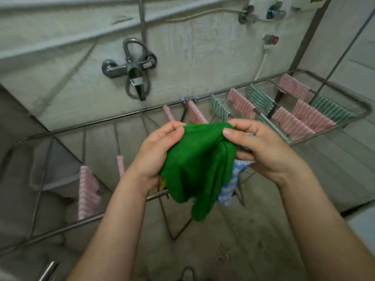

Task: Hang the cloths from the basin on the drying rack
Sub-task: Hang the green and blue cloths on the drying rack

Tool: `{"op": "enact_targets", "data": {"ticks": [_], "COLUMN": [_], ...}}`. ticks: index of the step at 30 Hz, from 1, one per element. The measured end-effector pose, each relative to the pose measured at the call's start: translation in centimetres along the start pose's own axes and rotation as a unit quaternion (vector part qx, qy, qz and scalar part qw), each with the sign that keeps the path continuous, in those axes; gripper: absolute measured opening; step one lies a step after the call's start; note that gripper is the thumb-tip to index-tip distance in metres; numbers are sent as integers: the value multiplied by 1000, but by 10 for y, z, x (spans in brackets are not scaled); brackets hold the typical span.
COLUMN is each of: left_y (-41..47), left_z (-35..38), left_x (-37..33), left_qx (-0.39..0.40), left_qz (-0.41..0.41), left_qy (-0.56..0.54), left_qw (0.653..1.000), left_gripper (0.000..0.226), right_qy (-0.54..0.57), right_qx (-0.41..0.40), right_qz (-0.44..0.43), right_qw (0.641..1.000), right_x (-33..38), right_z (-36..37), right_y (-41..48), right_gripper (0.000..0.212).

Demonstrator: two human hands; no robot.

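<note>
Both hands, left (157,147) and right (261,147), pinch a green cloth (197,167) by its top edge above the rack (129,113). Pink and green striped cloths (292,122) hang over its rails.

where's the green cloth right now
Centre of the head view: the green cloth is held between left hand and right hand, above the drying rack.

You've only got the one head cam here, wide-angle, tilted forward and down from close above your hands (203,151), facing the rack (125,115) that runs edge to edge and the wall (203,63) with the tap (134,72) right behind it.
</note>
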State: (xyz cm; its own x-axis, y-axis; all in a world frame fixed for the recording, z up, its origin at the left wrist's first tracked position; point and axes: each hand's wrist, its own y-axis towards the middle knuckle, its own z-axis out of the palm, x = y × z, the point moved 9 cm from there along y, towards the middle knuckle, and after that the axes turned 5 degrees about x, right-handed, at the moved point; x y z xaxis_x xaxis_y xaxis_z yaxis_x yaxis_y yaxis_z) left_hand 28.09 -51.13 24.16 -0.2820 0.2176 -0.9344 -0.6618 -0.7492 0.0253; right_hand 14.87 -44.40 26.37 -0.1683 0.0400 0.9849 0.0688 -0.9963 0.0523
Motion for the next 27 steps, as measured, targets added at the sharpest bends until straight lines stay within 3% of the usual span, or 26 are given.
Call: {"op": "enact_targets", "data": {"ticks": [3,8,14,19,23,27], "left_y": [-14,-33,-61,-66,-60,-54], "left_z": [-27,-71,-131,-175,-218,-252], "left_x": [-36,-105,-166,-197,-196,-171], "left_qx": [-76,-177,-278,-316,-341,-376], "left_qz": [78,201,282,309,294,236], "left_qy": [-42,-31,58,103,92,120], "left_qw": [993,963,916,891,888,888], "left_gripper": [18,14,14,13,10,11], "right_qy": [-18,-223,-347,-415,-509,-596], "right_qx": [30,65,125,111,79,59], "right_qz": [-15,-62,-63,-81,-140,-85], "right_qw": [999,971,927,900,846,797], "right_x": [10,34,48,54,44,13], "right_z": [30,69,117,154,188,204], "right_y": [34,101,178,248,309,351], "right_gripper": [7,32,15,12,11,24]}}
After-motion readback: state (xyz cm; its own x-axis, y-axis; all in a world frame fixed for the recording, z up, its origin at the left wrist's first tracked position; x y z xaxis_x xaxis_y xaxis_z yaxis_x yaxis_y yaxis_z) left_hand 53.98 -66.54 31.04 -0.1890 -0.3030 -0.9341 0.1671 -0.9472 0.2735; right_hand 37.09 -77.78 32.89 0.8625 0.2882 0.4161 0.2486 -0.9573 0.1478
